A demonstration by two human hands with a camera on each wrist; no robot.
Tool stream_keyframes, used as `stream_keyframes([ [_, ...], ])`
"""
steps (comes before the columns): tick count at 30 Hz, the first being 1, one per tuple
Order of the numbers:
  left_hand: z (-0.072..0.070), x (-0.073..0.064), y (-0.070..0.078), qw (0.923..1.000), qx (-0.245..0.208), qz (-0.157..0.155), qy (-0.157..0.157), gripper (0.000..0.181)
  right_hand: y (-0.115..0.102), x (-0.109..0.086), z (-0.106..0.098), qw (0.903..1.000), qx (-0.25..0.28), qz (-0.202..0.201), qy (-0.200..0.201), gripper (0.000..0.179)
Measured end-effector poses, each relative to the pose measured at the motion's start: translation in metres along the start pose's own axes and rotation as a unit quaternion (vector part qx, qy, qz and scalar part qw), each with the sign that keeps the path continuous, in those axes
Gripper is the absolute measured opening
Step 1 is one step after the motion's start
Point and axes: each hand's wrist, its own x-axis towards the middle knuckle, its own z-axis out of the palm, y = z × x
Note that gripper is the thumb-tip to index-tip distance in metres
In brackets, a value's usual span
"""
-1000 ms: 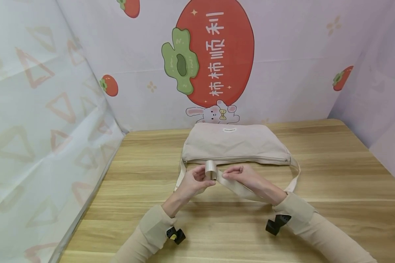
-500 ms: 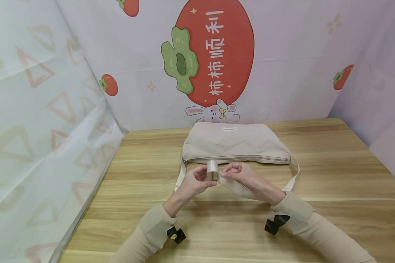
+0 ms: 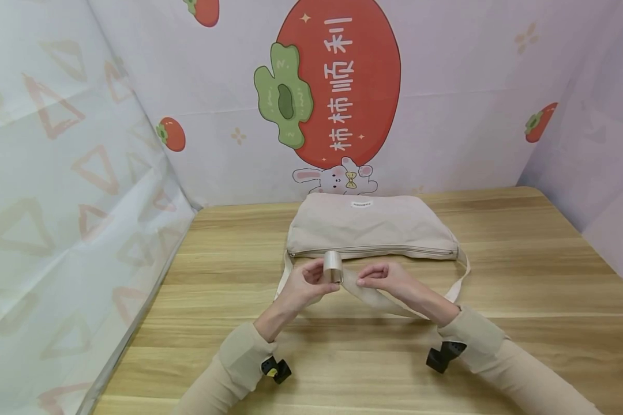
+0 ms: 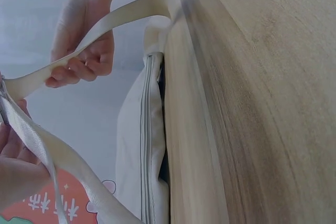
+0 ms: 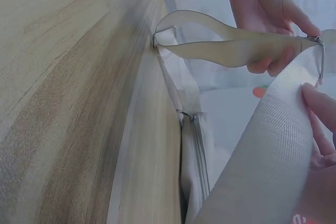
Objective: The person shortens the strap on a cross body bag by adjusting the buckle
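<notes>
A beige shoulder bag (image 3: 368, 227) lies at the back of the table, its zipper (image 5: 199, 150) facing the person. The left hand (image 3: 306, 282) holds the bag's strap (image 3: 371, 298) at a metal slider buckle (image 5: 321, 61), where a short strap loop (image 3: 333, 260) stands up. Just right of it, the right hand (image 3: 391, 281) pinches the strap between thumb and fingers. In the left wrist view, the strap (image 4: 121, 15) crosses the right fingers (image 4: 81, 69) and curves down towards the bag's end. A second metal ring (image 5: 164, 32) sits lower on the strap.
Wood-grain table (image 3: 228, 340) lies under the hands and bag. A pale curtain printed with a persimmon and a rabbit (image 3: 337, 180) hangs behind it, and another patterned sheet (image 3: 72, 230) borders the left side. Black wrist cameras (image 3: 276, 369) are strapped to both sleeves.
The right hand has shifted slightly right, away from the buckle, with more strap showing between the hands. The left hand has hardly moved; the bag stays in place.
</notes>
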Motion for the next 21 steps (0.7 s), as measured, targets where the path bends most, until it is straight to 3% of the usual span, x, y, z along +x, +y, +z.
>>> stream_keyframes([
  [10, 0.0029, -0.0001, -0.0021, 0.9991, 0.011, -0.042, -0.005, 0.053, -0.0025, 0.0030, 0.0042, 0.9998, 0.015, 0.012, 0.005, 0.033],
  [21, 0.0049, 0.0003, -0.0032, 0.9989, 0.026, -0.039, 0.001, 0.050, -0.0092, 0.0017, 0.0029, 0.9993, 0.030, -0.018, -0.010, 0.030],
])
